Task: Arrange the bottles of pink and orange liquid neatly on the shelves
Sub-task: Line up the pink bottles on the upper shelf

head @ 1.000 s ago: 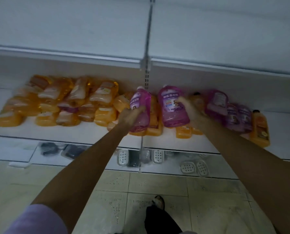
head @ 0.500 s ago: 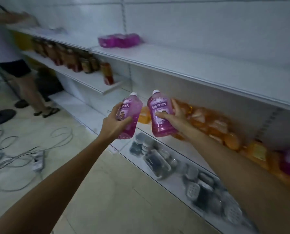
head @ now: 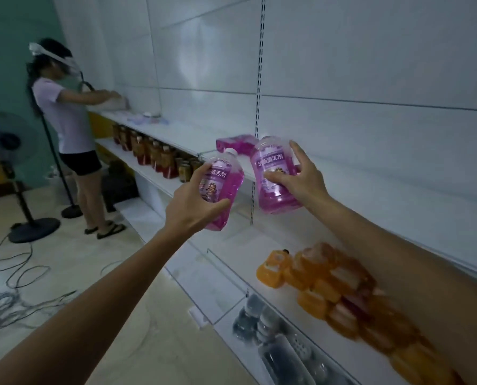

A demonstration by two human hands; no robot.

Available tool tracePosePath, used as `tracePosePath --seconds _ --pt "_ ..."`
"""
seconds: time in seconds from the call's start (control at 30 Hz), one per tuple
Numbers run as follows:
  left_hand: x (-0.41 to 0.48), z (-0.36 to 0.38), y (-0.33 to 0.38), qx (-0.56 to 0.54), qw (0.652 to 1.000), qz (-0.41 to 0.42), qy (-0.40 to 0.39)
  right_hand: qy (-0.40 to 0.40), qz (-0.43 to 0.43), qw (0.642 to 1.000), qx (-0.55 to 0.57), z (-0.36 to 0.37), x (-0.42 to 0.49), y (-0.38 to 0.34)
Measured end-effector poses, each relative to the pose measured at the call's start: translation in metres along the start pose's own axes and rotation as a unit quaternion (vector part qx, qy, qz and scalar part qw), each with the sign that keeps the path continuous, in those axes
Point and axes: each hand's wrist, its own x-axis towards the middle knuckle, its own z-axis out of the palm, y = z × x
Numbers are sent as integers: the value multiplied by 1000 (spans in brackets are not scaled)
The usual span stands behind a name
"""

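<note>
The left hand [head: 192, 208] and right hand [head: 301, 180] each gripped 1 pink bottle [head: 231, 184] mid-frame, not yet shelved; orange bottles [head: 329, 282] at lower right lay jumbled.

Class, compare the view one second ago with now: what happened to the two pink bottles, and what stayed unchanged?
The left hand and right hand, each gripping the same bottle throughout, lifted the left pink bottle and right pink bottle from among the orange bottles toward the upper shelf. Nothing was released. The orange bottles stayed put.
</note>
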Motion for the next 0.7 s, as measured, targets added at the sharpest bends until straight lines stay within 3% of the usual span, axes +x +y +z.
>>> tracePosePath --seconds 0.23,0.4,0.53,0.7 --pt "126 50 4 33 998 41 -26 101 37 994 -7 -21 100 31" --pt "194 94 -5 50 995 63 -59 118 97 988 -33 -21 145 65" --pt "233 133 -7 66 986 127 -83 138 137 979 -58 -16 170 82" --pt "283 179 -15 44 976 158 -142 157 233 953 -111 -15 200 96"
